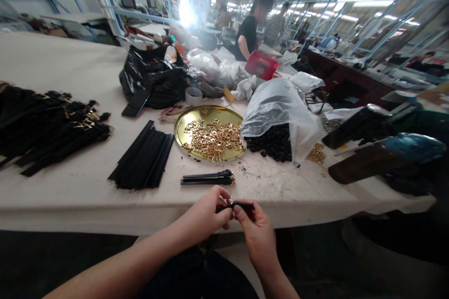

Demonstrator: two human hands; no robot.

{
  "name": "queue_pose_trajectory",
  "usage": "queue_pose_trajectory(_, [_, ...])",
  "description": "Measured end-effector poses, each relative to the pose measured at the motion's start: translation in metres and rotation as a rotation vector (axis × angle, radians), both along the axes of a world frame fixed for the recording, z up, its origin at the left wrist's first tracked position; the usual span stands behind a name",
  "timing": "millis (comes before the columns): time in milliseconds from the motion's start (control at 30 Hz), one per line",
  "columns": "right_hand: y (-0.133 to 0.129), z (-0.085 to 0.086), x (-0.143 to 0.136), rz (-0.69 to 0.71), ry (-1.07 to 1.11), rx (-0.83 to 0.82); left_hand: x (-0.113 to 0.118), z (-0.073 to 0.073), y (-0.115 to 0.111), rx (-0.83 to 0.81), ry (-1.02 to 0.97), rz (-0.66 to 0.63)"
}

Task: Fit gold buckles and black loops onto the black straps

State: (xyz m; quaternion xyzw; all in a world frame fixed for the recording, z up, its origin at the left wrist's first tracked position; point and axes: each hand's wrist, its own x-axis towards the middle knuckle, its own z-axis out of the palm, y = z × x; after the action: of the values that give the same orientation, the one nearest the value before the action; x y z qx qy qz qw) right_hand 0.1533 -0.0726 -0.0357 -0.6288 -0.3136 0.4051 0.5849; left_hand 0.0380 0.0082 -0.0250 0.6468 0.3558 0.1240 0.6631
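Observation:
Both of my hands hold a black strap (247,205) just off the table's front edge. My left hand (209,210) has its fingers closed around the left part of it. With thumb and fingers, my right hand (258,231) pinches the right part. Whether a buckle sits between the fingertips is too small to tell. Just beyond the hands lie a few black straps with gold buckles (207,178). Behind these, a round gold tray (179,136) bears many loose gold buckles (213,142). Left of the tray is a stack of plain black straps (142,161).
A pile of buckled straps (52,126) lies far left. A plastic bag (273,103) spills small black pieces (271,142) right of the tray. Behind are a phone (136,103), a black bag (157,79) and tape (193,95). Two dark cylinders (365,166) lean at right. People work beyond.

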Motion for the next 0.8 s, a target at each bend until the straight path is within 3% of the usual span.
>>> queue_pose_trajectory(233, [-0.01, -0.006, -0.002, -0.1, -0.108, -0.023, -0.005, -0.008, -0.012, -0.115, 0.003, 0.098])
queue_pose_trajectory(367, [-0.013, -0.008, -0.004, -0.13, -0.22, -0.013, -0.004, -0.008, -0.013, -0.091, -0.001, 0.156])
queue_pose_trajectory(600, [-0.011, -0.01, -0.004, -0.13, -0.484, 0.068, -0.001, -0.003, -0.004, -0.07, 0.065, -0.046])
queue_pose_trajectory(700, [-0.011, -0.009, -0.001, -0.072, -0.425, 0.108, 0.001, 0.0, 0.001, -0.038, 0.057, -0.047])
queue_pose_trajectory(800, [-0.008, -0.014, 0.003, -0.007, -0.15, 0.128, 0.003, 0.002, 0.006, 0.007, 0.073, -0.066])
